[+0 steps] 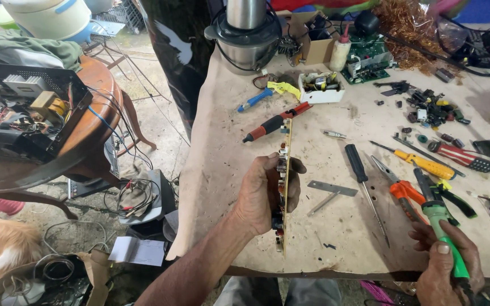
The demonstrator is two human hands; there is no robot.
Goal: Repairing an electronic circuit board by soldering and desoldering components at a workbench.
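Note:
My left hand (262,195) grips a long, narrow circuit board (286,148), held edge-on and upright over the workbench (228,170); small parts stick out of its left face. My right hand (446,263) at the front right edge is closed on the green handle of a soldering iron (439,218), whose dark tip points away toward the tools. The two hands are apart, the board left of the iron.
On the bench lie a black screwdriver (361,173), orange pliers (404,192), a yellow screwdriver (426,164), a red-black screwdriver (270,124), a white parts box (321,88), a green circuit board (367,59) and a steel appliance (245,34). An opened device (24,110) rests on a chair at left.

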